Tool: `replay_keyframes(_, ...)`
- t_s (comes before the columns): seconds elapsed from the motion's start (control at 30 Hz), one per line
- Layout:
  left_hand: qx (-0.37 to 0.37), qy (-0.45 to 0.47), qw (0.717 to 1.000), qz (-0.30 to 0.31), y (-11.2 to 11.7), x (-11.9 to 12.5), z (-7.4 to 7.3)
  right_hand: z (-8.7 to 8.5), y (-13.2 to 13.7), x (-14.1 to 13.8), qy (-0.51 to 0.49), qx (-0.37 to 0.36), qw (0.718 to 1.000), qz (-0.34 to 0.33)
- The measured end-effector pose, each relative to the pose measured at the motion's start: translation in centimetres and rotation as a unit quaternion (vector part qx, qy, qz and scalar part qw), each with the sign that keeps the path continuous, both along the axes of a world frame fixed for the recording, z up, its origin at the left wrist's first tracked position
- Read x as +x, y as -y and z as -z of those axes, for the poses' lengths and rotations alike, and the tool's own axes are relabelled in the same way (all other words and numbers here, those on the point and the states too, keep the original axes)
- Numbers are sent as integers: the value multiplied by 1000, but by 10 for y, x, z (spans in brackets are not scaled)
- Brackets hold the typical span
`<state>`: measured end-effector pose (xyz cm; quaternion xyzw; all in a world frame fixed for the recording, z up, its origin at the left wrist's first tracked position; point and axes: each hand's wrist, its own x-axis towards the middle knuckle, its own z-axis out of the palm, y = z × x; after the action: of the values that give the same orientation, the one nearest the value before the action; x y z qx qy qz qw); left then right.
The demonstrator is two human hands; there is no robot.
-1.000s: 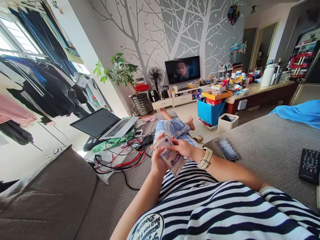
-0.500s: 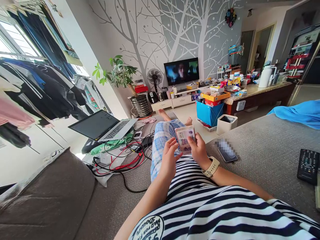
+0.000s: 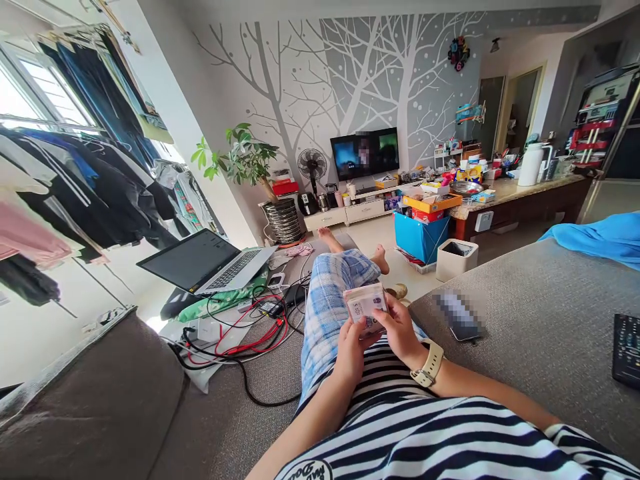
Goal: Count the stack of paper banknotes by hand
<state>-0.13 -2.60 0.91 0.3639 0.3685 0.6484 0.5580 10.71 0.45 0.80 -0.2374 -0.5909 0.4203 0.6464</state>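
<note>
A stack of banknotes [image 3: 367,305] stands upright over my lap, above my striped shirt and blue checked trousers. My left hand [image 3: 353,347] grips its lower left edge with the fingers curled round it. My right hand [image 3: 400,330], with a cream watch on the wrist, holds the right side, the thumb lying across the front note. I sit on a grey sofa [image 3: 540,313] with my legs stretched toward the floor.
A phone [image 3: 463,319] and a black remote [image 3: 627,347] lie on the sofa to my right. To my left are an open laptop [image 3: 207,261] and tangled red and black cables [image 3: 240,333]. Ahead stand a television [image 3: 365,153], a white bin [image 3: 455,257] and a cluttered counter [image 3: 520,185].
The banknotes went from lying tilted in my left hand to standing upright between both hands. My left hand, open beside them half a second ago, has closed on them again.
</note>
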Motion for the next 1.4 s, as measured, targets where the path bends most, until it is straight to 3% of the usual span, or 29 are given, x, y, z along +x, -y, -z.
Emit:
replay_keyframes(0.13, 28, -93, 995, 28, -4, -3, 8, -2, -4, -2, -24, -37, 999, -2)
replay_keyframes(0.3, 72, -167, 982, 58, -9, -5, 8, -8, -8, -2, -72, -88, 992, 53)
replay_keyframes(0.57, 74, -167, 980, 75, -6, -6, -6, -28, -2, -1, -79, -62, 990, 95)
replay_keyframes(0.87, 52, -175, 981, 69, -2, -4, -2, -18, -3, -6, -90, -91, 990, 56)
replay_keyframes(1.03, 113, -262, 957, 46, -1, -5, -6, -26, -2, -4, -93, -68, 990, 87)
replay_keyframes(1.2, 162, -352, 922, 7, 6, -7, -17, -29, -2, -7, -116, -58, 990, 55)
replay_keyframes(1.4, 184, -375, 909, 5, 11, -7, -24, -36, 2, -9, -115, -48, 990, 62)
